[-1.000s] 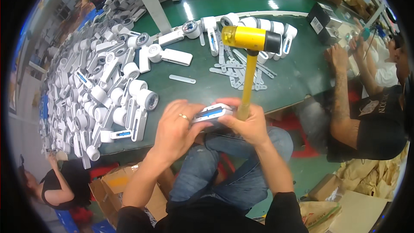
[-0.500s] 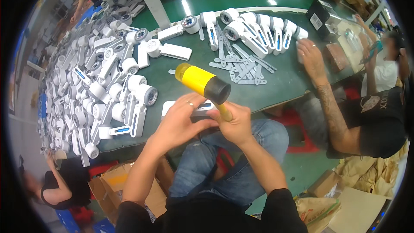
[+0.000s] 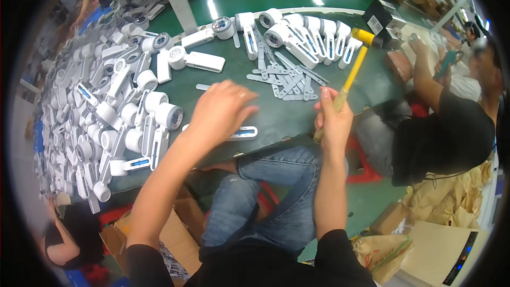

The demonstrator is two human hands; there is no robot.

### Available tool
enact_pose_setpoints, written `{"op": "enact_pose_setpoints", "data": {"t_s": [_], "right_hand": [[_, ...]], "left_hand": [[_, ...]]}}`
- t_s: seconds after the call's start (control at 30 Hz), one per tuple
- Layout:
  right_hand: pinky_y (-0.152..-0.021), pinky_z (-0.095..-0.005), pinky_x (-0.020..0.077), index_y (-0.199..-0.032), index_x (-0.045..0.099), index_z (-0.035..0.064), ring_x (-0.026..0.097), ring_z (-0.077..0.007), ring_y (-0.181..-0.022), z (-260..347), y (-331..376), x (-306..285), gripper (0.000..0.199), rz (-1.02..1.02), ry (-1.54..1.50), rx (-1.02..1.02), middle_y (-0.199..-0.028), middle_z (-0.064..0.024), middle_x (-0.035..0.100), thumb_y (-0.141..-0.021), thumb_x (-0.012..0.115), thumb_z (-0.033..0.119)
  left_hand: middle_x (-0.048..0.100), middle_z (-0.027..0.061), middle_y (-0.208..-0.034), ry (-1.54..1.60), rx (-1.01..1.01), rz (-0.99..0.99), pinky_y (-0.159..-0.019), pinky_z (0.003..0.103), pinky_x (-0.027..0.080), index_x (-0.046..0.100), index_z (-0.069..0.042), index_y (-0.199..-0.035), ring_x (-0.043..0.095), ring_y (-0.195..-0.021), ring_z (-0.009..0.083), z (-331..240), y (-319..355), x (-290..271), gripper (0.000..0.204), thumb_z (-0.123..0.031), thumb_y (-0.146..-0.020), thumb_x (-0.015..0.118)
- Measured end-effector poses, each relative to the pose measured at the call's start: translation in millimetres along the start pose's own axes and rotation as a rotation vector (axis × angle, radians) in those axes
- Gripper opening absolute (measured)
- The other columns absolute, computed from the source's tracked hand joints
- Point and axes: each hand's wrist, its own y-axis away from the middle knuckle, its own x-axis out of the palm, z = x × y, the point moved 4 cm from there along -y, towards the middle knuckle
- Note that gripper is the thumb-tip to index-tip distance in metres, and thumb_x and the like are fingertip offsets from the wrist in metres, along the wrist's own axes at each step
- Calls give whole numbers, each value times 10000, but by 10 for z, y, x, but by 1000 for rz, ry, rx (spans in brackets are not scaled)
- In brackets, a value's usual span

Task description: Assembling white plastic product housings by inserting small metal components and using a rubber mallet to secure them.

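Right hand (image 3: 333, 119) clenched on yellow mallet (image 3: 355, 66), head raised. Left hand (image 3: 220, 111), fingers spread, presses white handle part (image 3: 241, 133) at green surface (image 3: 297, 0) edge. Risk: off-line strike hits fingers; part slips off edge.

most of the white handheld part (image 3: 240, 133) at the table's near edge buried under the left hand (image 3: 220, 110), mallet (image 3: 351, 69) grip lost inside the right hand (image 3: 332, 122), far-left pile of white parts (image 3: 90, 106) a blur

Factory assembly floor. Long green workbench (image 3: 297, 0) heaped with identical white plastic housings (image 3: 106, 106); grey strip parts (image 3: 289, 77) laid out; cardboard cartons (image 3: 175, 234) beneath; other workers seated alongside.
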Motion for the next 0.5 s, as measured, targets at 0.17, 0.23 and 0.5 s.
{"op": "enact_pose_setpoints", "data": {"t_s": [0.17, 0.23, 0.5], "right_hand": [[-409, -229, 344, -1152, 680, -10, 469, -53, -472, -88, -62, -28, 274, -96, -59, 15, -765, -25, 617, -1035, 712, 236], [-406, -228, 343, -1157, 682, -7, 471, -52, -473, -115, -80, -39, 270, -94, -44, 12, -765, -27, 621, -1035, 710, 232], [-423, -228, 341, -1225, 692, -12, 451, -40, -466, -77, 38, -8, 328, -46, 114, -37, -806, -31, 629, -1050, 687, 265]], "left_hand": [[699, 132, -997, 52, -86, 123, -894, 467, 557, 783, -72, -973, 655, -1056, 343, 52, -684, 690, 273, -334, -901, 764], [679, 144, -1037, 8, -129, 177, -905, 475, 556, 767, -61, -949, 654, -1064, 352, 100, -756, 857, 236, -292, -912, 743], [721, 184, -1071, 161, -95, 129, -875, 498, 549, 700, -11, -1067, 681, -1017, 403, 227, -516, 224, 146, -84, -971, 618]]}}
